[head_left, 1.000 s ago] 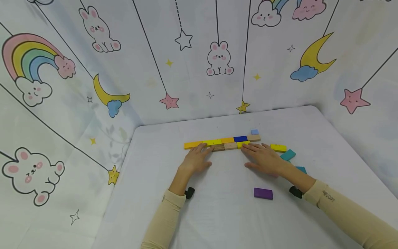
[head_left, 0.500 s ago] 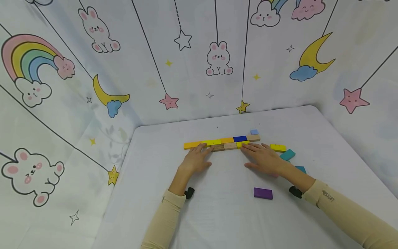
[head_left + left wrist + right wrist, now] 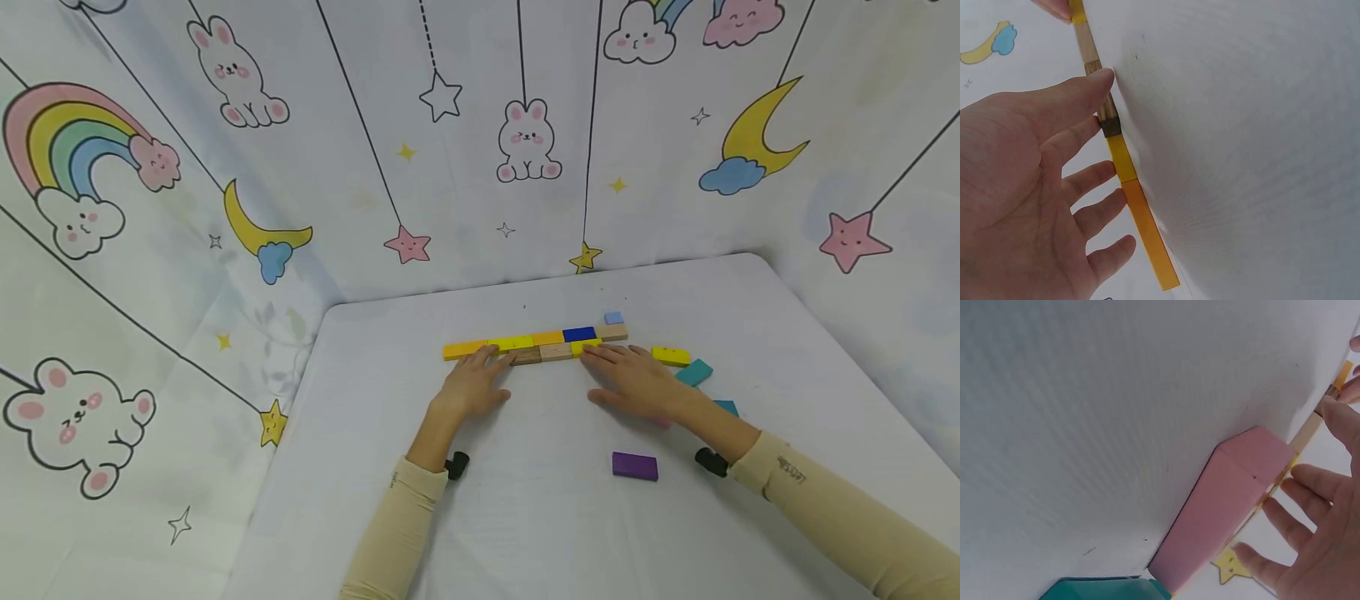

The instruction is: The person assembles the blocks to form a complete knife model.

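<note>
Two rows of wooden blocks lie against each other on the white table. In the back row are an orange block (image 3: 463, 350), a yellow block (image 3: 512, 342), a dark blue block (image 3: 580, 334) and a tan block (image 3: 612, 332). The front row has a brown striped block (image 3: 527, 356), a pale wood block (image 3: 556, 352) and a yellow block at its right end. My left hand (image 3: 469, 387) touches the rows' left part with extended fingers. My right hand (image 3: 636, 383) rests its fingertips at the front row's right end. A pink block (image 3: 1216, 506) lies beneath it, mostly hidden in the head view.
A separate yellow block (image 3: 671, 357) and teal blocks (image 3: 694, 372) lie right of the right hand. A purple block (image 3: 634, 467) is nearer the front. Behind the rows sits a small light blue block (image 3: 613, 318). A patterned cloth (image 3: 480, 200) hangs behind the table.
</note>
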Tool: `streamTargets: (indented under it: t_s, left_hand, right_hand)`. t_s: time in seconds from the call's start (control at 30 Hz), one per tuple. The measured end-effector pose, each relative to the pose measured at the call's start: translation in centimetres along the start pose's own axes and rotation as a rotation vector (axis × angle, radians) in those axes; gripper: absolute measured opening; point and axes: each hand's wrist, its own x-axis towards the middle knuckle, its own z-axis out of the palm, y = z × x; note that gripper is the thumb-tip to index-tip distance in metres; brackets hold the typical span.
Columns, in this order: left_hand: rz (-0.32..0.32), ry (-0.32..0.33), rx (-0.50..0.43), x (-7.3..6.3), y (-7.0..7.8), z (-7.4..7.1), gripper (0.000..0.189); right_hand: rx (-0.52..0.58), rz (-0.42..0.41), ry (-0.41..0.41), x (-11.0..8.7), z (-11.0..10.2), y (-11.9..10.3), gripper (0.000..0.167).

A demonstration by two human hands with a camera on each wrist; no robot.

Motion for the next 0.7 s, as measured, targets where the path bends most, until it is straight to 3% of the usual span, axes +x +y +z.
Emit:
streamTargets:
  t_s: [0.17,0.4,0.7]
  left_hand:
    - [-0.004,-0.006,0.005,0.1,-0.1,0.2,0.072]
    - [-0.004,-0.003,-0.01,0.0,-0.1,0.1,0.071]
    - [-0.006,-0.009,-0.006,-0.1,0.0,0.0,0.072]
  right_hand:
    - [0.085,0.039,0.045,0.4,-0.5,0.4,0.075]
    - [0.113,0.09,0.135,1.1,-1.3,3.1,0.068]
    - [0.108,0.133,0.098,2.1,-1.8,6.1,0.066]
